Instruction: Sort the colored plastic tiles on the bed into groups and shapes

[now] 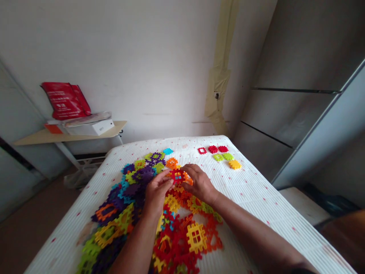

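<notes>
A red interlocking plastic tile (177, 176) with a four-pane window is pinched between the thumb and fingers of my left hand (158, 188), above the pile. My right hand (200, 184) is close to the tile's right side, its thumb and fingers curved and apart. Between them shows an orange tile (187, 177); it appears to lie on the pile below. Under and around both hands spreads a heap of toothed tiles, among them a yellow window tile (196, 238), a purple tile (146, 174) and an orange frame (106, 212).
Apart from the heap, on the right of the white cloth-covered table (256, 213), lie red tiles (213, 149), green tiles (227, 156) and a yellow tile (235, 164). A side table (34, 137) with a red bag (67, 101) stands left; a grey cabinet (288, 102) stands right.
</notes>
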Demonstrator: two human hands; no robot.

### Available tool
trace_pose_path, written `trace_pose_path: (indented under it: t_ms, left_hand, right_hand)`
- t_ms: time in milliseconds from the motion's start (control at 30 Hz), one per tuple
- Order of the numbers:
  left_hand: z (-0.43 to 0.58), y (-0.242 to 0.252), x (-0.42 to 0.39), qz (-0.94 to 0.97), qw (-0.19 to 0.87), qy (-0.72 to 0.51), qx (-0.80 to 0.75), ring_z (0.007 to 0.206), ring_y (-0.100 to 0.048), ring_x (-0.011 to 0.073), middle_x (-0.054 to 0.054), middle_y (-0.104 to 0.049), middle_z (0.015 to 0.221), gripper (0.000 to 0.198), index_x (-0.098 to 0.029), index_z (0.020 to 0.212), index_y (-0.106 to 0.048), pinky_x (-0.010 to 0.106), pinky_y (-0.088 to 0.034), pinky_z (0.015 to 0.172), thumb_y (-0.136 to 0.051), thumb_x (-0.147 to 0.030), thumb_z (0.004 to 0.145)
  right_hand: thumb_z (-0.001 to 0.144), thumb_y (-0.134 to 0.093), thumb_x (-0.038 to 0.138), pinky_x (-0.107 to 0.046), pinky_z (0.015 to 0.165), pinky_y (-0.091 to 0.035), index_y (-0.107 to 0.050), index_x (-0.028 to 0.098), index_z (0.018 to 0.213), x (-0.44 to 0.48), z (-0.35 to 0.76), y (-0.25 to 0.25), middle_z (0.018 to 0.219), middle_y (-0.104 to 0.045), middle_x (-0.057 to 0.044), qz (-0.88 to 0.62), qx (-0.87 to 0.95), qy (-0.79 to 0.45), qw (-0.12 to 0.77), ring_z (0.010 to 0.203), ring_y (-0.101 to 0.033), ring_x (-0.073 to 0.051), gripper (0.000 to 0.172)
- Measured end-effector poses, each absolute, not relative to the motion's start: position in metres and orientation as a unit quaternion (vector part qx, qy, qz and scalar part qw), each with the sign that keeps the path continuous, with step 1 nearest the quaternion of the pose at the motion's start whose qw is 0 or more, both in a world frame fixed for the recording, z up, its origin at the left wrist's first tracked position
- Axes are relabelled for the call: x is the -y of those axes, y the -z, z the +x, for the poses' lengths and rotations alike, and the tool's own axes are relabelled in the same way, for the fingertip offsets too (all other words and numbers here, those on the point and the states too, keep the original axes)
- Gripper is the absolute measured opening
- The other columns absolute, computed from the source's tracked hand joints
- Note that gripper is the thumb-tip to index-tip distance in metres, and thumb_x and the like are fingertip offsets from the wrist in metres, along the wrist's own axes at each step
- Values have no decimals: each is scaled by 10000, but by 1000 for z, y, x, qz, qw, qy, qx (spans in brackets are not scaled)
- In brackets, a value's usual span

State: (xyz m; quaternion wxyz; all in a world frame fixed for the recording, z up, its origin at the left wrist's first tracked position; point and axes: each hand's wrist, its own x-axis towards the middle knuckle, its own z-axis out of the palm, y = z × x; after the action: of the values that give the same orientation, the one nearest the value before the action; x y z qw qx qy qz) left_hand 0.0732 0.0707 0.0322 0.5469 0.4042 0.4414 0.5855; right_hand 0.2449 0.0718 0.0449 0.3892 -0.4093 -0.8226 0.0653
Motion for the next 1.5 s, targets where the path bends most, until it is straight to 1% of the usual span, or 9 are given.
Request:
trace_pose_path:
  t_ms: [167, 267, 500, 667, 867, 1033, 1233, 1333, 1500]
  left_hand:
    - [74, -31, -72, 405, 535, -596, -441, 577, -567, 97, -27, -605, 663, 566, -155, 1112, -633, 229, -485, 603, -736, -278, 569]
    - [74, -31, -72, 412, 532, -591, -445, 564, -575, 100, -28, -602, 648, 572, -149, 1111, -629, 223, -467, 579, -733, -279, 563]
    - [76, -36, -68, 412, 535, -578, -457, 542, -600, 124, -16, -623, 628, 547, -133, 1076, -597, 221, -427, 534, -721, -322, 578]
    - [75, -35, -70, 414, 510, -584, -477, 529, -598, 138, -11, -613, 590, 377, -155, 868, -598, 231, -425, 521, -711, -380, 588]
    - [76, -34, -71, 395, 501, -606, -475, 497, -564, 111, -24, -608, 616, 363, -165, 801, -573, 212, -394, 485, -731, -379, 553]
    - [75, -32, -71, 413, 487, -601, -481, 538, -570, 116, -19, -616, 641, 350, -164, 824, -577, 211, -410, 507, -721, -367, 577]
    - [77, -34, -70, 431, 493, -583, -481, 607, -595, 134, -14, -628, 652, 308, -171, 813, -576, 220, -418, 561, -705, -348, 597]
    - [79, -35, -68, 436, 495, -574, -485, 685, -611, 146, 5, -658, 726, 357, -175, 886, -582, 229, -427, 611, -699, -371, 612]
    - [79, -38, -66, 445, 497, -557, -494, 806, -629, 178, 40, -693, 819, 463, -185, 1017, -565, 247, -430, 662, -672, -435, 642]
  right_hand:
    - [785, -610, 221, -287, 722, -486, -566, 178, 1058, -74, 245, -41, 928, -626, -64, -479, 777, -129, 386, 782, -586, -149, 280]
    - [795, -582, 190, -246, 675, -472, -592, 174, 963, -74, 245, -42, 847, -621, -34, -471, 774, -140, 398, 714, -570, -122, 169]
    - [788, -535, 123, -258, 713, -473, -609, 175, 915, -74, 243, -43, 857, -626, -51, -432, 783, -114, 433, 764, -583, -135, 157]
    - [793, -510, 108, -257, 713, -480, -609, 181, 914, -74, 243, -42, 846, -623, -48, -428, 781, -110, 441, 765, -592, -138, 173]
    - [809, -564, 200, -308, 804, -482, -592, 182, 976, -71, 243, -41, 959, -614, -76, -423, 790, -93, 433, 900, -576, -175, 170]
    - [803, -609, 345, -376, 842, -480, -544, 171, 1112, -66, 238, -39, 1067, -571, -127, -418, 813, -35, 403, 986, -541, -232, 361]
    - [831, -573, 340, -385, 844, -471, -542, 160, 1121, -63, 231, -37, 1052, -581, -131, -439, 807, -15, 394, 974, -536, -231, 343]
    - [807, -604, 332, -360, 832, -468, -562, 174, 1103, -70, 238, -39, 1025, -599, -108, -451, 801, -20, 393, 962, -544, -219, 338]
    - [772, -650, 343, -327, 857, -435, -603, 144, 1060, -115, 288, -45, 1050, -625, -117, -593, 715, 41, 367, 988, -553, -222, 353]
